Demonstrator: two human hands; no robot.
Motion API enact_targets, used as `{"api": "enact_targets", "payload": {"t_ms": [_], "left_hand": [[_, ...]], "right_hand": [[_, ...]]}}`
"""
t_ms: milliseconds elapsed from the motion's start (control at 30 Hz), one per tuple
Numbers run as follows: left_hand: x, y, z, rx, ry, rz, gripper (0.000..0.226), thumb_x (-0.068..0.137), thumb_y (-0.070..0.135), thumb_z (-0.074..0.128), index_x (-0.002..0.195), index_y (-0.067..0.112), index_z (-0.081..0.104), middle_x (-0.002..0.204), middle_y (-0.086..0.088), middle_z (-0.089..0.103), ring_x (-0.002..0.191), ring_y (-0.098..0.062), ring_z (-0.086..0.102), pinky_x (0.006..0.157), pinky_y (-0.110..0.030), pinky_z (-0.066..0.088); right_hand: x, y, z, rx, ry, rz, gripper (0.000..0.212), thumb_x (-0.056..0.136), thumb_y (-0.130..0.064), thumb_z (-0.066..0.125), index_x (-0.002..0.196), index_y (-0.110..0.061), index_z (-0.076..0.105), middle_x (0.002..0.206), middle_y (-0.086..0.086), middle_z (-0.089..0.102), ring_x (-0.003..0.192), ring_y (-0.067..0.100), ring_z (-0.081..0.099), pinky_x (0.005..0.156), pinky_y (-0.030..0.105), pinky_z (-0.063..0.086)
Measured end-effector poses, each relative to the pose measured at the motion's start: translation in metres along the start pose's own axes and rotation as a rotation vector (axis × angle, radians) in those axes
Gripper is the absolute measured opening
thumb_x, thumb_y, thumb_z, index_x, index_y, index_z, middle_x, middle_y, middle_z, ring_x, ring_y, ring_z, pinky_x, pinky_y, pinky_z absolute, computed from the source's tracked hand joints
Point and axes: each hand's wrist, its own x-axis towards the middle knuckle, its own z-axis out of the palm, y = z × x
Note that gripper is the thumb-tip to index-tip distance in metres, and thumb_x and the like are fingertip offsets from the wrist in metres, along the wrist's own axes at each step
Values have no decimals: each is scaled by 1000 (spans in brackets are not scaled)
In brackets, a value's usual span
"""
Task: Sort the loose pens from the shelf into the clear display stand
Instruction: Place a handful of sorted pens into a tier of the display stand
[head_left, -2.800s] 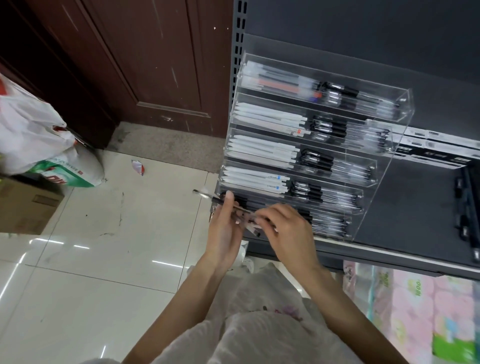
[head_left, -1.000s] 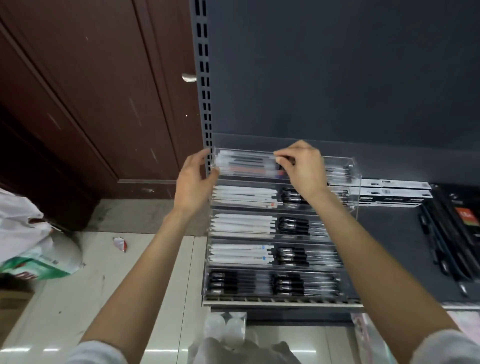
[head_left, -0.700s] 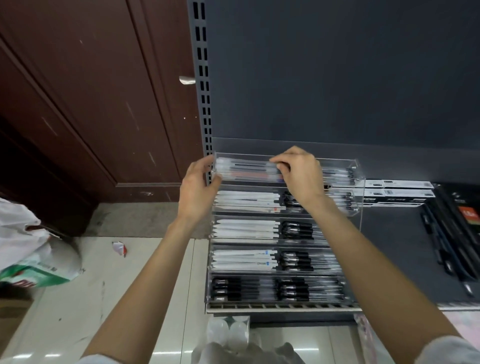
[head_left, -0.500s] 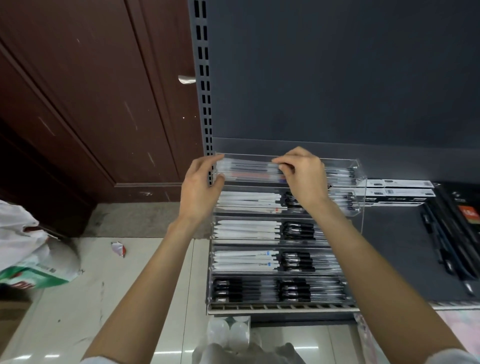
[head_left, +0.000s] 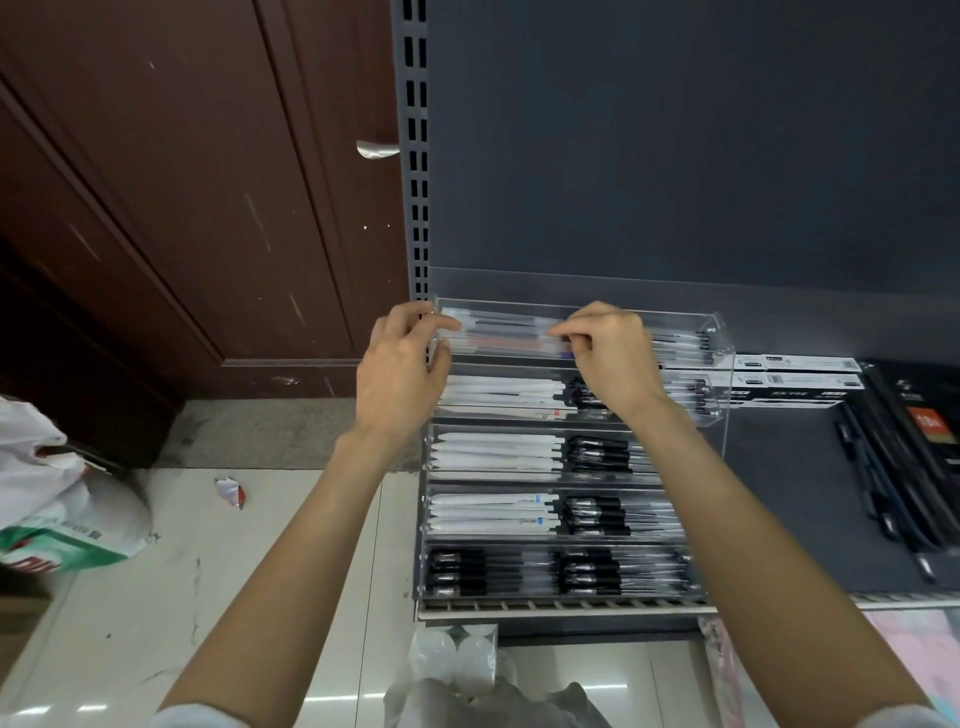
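An orange label (head_left: 931, 422) on a black box (head_left: 919, 415) at the shelf's right bears white figures resembling "10". Print on the green-and-white bag (head_left: 62, 540) and the white boxes (head_left: 795, 379) is too blurred to read.

dark shelf (head_left: 779, 499), clear display stand (head_left: 722, 358), boxed pens (head_left: 800, 387)

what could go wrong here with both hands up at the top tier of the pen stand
1. The left hand grips the clear display stand's top left corner; pulling might tip or slide the stand at the shelf edge.
2. The right hand pinches pens in the top tier; one may slip and fall to the floor.
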Motion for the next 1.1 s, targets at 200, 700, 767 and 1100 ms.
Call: {"api": "enact_targets", "payload": {"t_ms": [200,700,767,1100], "left_hand": [[-1,0,3,191,32,103,25,82,9,62,105,16,68,125,-8,57,109,-30,54,76,-39,51],[-60,146,58,-345,62,667,10,89,18,50,87,15,59,71,1,62,66,-11,53,67,-21,38],[-72,175,87,-365,-98,709,11,88,18,51,88,14,62,75,3,63,69,-12,55,67,-21,41],[-97,285,284,-193,-885,72,43,92,29,55,133,27,45,129,5,51,110,-9,54,95,-30,45]], "right_hand": [[-7,-4,4,-4,39,-41,28,87,3,54,97,-13,74,99,5,69,91,23,63,81,37,54],[-167,74,-82,2,141,143,29,91,-23,47,112,-20,67,87,1,71,76,20,65,71,36,52],[-200,110,-94,-54,94,297,25,89,-25,51,107,-25,69,82,3,72,70,25,67,58,36,54],[-280,301,-123,-195,8,711,41,78,0,65,118,-2,62,118,21,59,95,46,56,87,46,48]]}}
